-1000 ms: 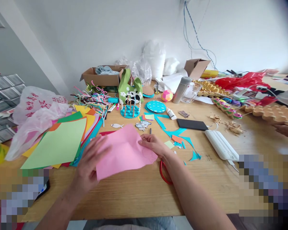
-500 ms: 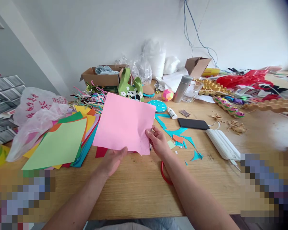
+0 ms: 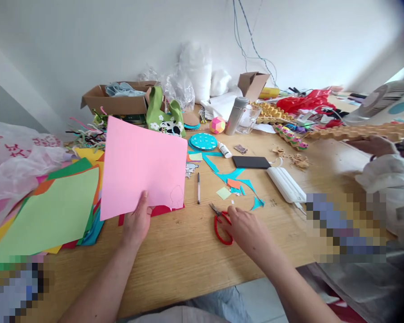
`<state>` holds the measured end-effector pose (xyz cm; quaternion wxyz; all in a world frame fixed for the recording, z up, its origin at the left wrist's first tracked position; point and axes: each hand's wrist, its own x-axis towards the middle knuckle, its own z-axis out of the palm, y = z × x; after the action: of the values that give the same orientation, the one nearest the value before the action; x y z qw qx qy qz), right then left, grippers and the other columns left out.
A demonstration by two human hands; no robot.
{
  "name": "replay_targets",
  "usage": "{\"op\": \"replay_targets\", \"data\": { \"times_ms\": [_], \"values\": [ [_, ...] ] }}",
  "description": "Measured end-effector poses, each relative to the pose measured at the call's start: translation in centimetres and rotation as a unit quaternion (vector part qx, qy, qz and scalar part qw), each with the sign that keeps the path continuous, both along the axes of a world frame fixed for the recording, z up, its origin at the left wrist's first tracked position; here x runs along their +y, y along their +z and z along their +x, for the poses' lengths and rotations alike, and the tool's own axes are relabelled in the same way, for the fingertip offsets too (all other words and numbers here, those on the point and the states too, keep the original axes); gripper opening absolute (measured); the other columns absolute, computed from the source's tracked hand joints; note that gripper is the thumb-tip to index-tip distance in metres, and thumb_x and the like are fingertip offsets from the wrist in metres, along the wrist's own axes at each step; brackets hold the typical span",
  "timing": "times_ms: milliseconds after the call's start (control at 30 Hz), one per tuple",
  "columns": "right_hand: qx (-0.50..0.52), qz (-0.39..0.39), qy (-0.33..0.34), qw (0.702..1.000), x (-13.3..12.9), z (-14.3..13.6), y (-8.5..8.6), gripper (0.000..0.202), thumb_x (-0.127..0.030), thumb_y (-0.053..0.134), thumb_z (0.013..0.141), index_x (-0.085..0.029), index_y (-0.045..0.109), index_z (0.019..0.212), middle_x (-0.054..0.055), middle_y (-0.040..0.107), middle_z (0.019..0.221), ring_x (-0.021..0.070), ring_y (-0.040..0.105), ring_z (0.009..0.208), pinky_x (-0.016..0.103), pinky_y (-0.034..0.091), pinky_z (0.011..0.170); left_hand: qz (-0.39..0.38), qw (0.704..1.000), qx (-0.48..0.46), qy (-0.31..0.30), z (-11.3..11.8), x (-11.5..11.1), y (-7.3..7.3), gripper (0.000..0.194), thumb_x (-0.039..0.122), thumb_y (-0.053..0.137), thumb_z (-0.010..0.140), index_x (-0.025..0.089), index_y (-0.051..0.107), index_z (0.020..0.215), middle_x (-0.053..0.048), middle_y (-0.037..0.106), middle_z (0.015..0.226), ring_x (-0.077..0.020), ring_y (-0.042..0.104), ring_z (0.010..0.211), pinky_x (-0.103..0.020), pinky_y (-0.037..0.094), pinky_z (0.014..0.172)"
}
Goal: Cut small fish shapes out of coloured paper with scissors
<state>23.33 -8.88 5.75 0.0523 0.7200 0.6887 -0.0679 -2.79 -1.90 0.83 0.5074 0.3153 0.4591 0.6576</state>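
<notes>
Hands well apart: the left hand (image 3: 138,224) pinches a pink sheet (image 3: 141,166) at its lower edge, thumb in front, holding it raised above the table (image 3: 178,258); the right hand (image 3: 249,226) has its fingers at red-handled scissors (image 3: 218,214), their grip impossible to tell; a pen (image 3: 198,188) lies between sheet and scissors; blue scraps (image 3: 229,176) lie beyond; a light green sheet (image 3: 50,211) tops the pile at left.
</notes>
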Motion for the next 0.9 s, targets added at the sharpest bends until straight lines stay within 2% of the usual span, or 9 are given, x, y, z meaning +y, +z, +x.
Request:
{"op": "replay_targets", "data": {
  "times_ms": [67,200,333,433,533,600,667,733,900],
  "values": [
    [-0.008,0.008,0.011,1.000,-1.5,0.1,-1.6,0.012,-0.021,0.063,0.087,-0.016,0.055,0.079,0.012,0.068,0.083,0.0256,0.068,0.079,0.029,0.040,0.061,0.006,1.000,-0.009,-0.012,0.1,0.0,0.5,0.031,0.043,0.071,0.077,0.026,0.068,0.103,-0.004,0.072,0.103,-0.0260,0.060,0.116,-0.042,0.050,0.097],
    [0.015,0.061,0.025,0.998,-2.8,0.5,-4.0,0.016,-0.010,0.049,0.089,-0.019,0.048,0.075,0.012,0.064,0.078,0.0239,0.064,0.073,0.031,0.042,0.064,0.016,0.998,-0.049,-0.035,0.7,-0.3,1.4,0.033,0.042,0.072,0.077,0.028,0.067,0.107,-0.004,0.071,0.109,-0.0256,0.061,0.114,-0.040,0.054,0.091],
    [0.183,0.055,0.011,0.981,-3.6,0.6,-3.4,0.017,-0.021,0.040,0.094,-0.021,0.043,0.077,0.011,0.061,0.077,0.0227,0.061,0.071,0.034,0.044,0.064,0.044,0.992,-0.109,-0.039,0.9,-0.5,2.0,0.043,0.040,0.074,0.076,0.033,0.062,0.117,-0.002,0.067,0.120,-0.0237,0.060,0.116,-0.037,0.056,0.088],
    [0.382,-0.028,0.068,0.921,-3.2,-0.6,-1.0,0.019,-0.029,0.030,0.099,-0.020,0.045,0.089,0.006,0.060,0.077,0.0174,0.057,0.066,0.031,0.045,0.062,0.044,0.990,-0.131,-0.033,0.6,-0.3,2.2,0.046,0.042,0.071,0.078,0.031,0.060,0.121,-0.004,0.065,0.125,-0.0243,0.059,0.117,-0.037,0.056,0.087],
    [0.549,-0.077,0.120,0.824,-1.3,-3.6,1.5,0.023,-0.037,0.034,0.099,-0.020,0.048,0.094,0.005,0.059,0.085,0.0149,0.054,0.072,0.028,0.046,0.065,0.046,0.988,-0.147,-0.020,0.0,0.2,2.5,0.049,0.043,0.069,0.080,0.029,0.058,0.126,-0.005,0.063,0.128,-0.0247,0.059,0.116,-0.037,0.056,0.087],
    [0.624,-0.108,0.139,0.761,0.5,-6.4,2.3,0.025,-0.044,0.044,0.095,-0.019,0.049,0.096,0.003,0.056,0.084,0.0135,0.052,0.071,0.025,0.044,0.062,0.065,0.986,-0.151,0.003,-0.5,0.5,2.8,0.052,0.042,0.068,0.081,0.029,0.055,0.129,-0.006,0.063,0.128,-0.0249,0.059,0.117,-0.037,0.056,0.088],
    [0.648,-0.125,0.166,0.733,2.1,-9.2,2.3,0.033,-0.049,0.062,0.085,-0.019,0.048,0.089,-0.001,0.050,0.078,0.0111,0.047,0.064,0.023,0.040,0.056,0.085,0.984,-0.153,0.016,-1.0,0.7,3.2,0.052,0.041,0.067,0.083,0.028,0.053,0.131,-0.007,0.063,0.128,-0.0265,0.056,0.121,-0.038,0.055,0.089],
    [0.645,-0.132,0.181,0.731,3.3,-11.5,1.3,0.038,-0.052,0.065,0.081,-0.020,0.045,0.079,-0.004,0.045,0.069,0.0094,0.040,0.057,0.022,0.032,0.049,0.088,0.983,-0.161,0.017,-1.4,0.8,3.6,0.051,0.042,0.065,0.084,0.025,0.055,0.130,-0.009,0.064,0.127,-0.0289,0.054,0.124,-0.038,0.055,0.090],
    [0.598,-0.086,0.164,0.780,3.8,-13.9,-2.3,0.040,-0.053,0.055,0.087,-0.020,0.039,0.070,-0.006,0.038,0.060,0.0087,0.034,0.053,0.022,0.025,0.047,0.078,0.982,-0.158,0.064,-1.7,0.9,3.9,0.051,0.040,0.069,0.080,0.027,0.056,0.128,-0.008,0.064,0.127,-0.0302,0.055,0.122,-0.040,0.057,0.086]
  ]
}}
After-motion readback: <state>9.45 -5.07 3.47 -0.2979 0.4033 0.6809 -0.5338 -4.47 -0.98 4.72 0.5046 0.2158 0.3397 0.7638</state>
